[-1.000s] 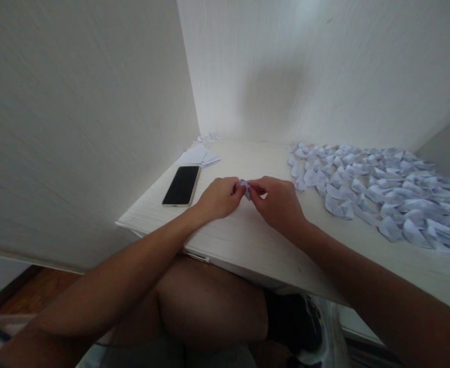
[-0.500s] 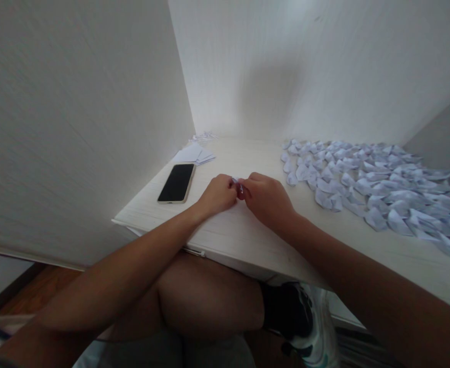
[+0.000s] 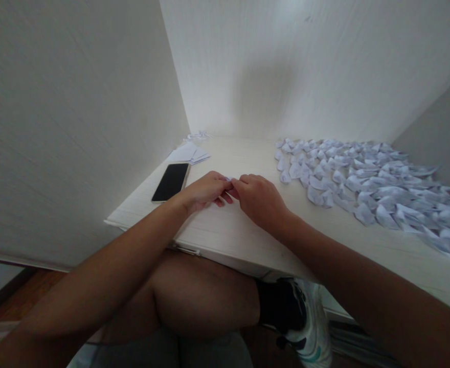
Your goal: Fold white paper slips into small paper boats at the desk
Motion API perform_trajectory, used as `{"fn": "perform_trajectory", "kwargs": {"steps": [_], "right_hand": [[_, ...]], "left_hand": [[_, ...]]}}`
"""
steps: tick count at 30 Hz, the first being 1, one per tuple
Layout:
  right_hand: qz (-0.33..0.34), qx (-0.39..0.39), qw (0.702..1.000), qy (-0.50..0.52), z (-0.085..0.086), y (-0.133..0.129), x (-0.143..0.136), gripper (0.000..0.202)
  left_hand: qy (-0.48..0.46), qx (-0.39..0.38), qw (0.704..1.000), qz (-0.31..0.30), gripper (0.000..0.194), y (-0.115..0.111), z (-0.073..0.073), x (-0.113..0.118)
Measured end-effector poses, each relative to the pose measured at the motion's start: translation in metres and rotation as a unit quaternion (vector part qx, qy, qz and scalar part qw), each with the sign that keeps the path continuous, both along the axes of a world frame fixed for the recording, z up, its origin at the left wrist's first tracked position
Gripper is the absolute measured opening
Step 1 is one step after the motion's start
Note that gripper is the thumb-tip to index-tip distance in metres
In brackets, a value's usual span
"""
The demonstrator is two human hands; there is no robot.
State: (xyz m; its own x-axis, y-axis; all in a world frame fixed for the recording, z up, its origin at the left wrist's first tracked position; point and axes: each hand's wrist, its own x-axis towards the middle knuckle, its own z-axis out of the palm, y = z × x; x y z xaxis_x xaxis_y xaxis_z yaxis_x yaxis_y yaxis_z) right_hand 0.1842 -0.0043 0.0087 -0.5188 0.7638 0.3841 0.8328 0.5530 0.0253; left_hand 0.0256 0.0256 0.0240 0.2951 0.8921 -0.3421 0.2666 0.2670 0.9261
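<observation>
My left hand (image 3: 210,188) and my right hand (image 3: 256,197) meet above the white table, fingertips together. Between them a small piece of white paper (image 3: 228,179) shows only as a sliver; the fingers cover most of it. The left thumb and index finger pinch it, while the other left fingers hang looser below. My right fingers are curled and closed on the same paper from the other side. To the right lies a wide spread of small folded white paper pieces (image 3: 340,176), apart from both hands.
A dark-screened phone (image 3: 171,182) lies left of my hands. Behind it are flat white paper sheets (image 3: 188,152) and a little heap of paper scraps (image 3: 199,135) by the wall. White panels (image 3: 94,102) enclose the table (image 3: 225,230) at the left and back. My crossed leg is under the table edge.
The left hand has turned and its lower fingers have loosened from a curl. The paper is now more hidden between the fingertips. The whole view has shifted slightly.
</observation>
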Motion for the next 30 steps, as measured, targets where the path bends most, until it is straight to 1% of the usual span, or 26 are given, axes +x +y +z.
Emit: {"fn": "perform_trajectory", "kwargs": {"steps": [3, 6, 10, 13, 17, 21, 24, 27, 30], "right_hand": [[0.005, -0.028, 0.998, 0.054, -0.001, 0.007, 0.004, 0.022], [0.025, -0.032, 0.992, 0.121, -0.004, 0.014, 0.007, 0.023], [0.038, -0.029, 0.984, 0.172, -0.008, 0.016, 0.007, 0.022], [0.016, -0.037, 0.980, 0.197, -0.009, 0.016, 0.006, 0.026], [-0.019, -0.086, 0.960, 0.265, -0.011, 0.023, 0.010, 0.031], [-0.053, -0.148, 0.929, 0.334, -0.013, 0.036, 0.018, 0.022], [-0.077, -0.178, 0.913, 0.359, -0.014, 0.041, 0.022, 0.013], [-0.092, -0.194, 0.905, 0.367, -0.014, 0.039, 0.022, 0.007], [-0.101, -0.181, 0.908, 0.364, -0.013, 0.031, 0.016, 0.007]], "left_hand": [[-0.002, -0.006, 1.000, -0.019, 0.036, 0.004, 0.000, -0.007], [-0.005, 0.011, 0.999, -0.033, 0.036, 0.006, -0.001, -0.008], [-0.010, 0.044, 0.999, -0.019, 0.042, 0.005, -0.005, -0.005], [-0.008, 0.055, 0.998, -0.017, 0.040, 0.006, -0.010, -0.004], [0.015, 0.075, 0.997, -0.024, 0.042, 0.011, -0.016, -0.007], [0.048, 0.106, 0.992, -0.044, 0.046, 0.015, -0.024, -0.009], [0.078, 0.153, 0.984, -0.051, 0.044, 0.018, -0.028, -0.008], [0.091, 0.200, 0.974, -0.047, 0.037, 0.018, -0.029, -0.007], [0.093, 0.233, 0.967, -0.047, 0.033, 0.017, -0.027, -0.008]]}}
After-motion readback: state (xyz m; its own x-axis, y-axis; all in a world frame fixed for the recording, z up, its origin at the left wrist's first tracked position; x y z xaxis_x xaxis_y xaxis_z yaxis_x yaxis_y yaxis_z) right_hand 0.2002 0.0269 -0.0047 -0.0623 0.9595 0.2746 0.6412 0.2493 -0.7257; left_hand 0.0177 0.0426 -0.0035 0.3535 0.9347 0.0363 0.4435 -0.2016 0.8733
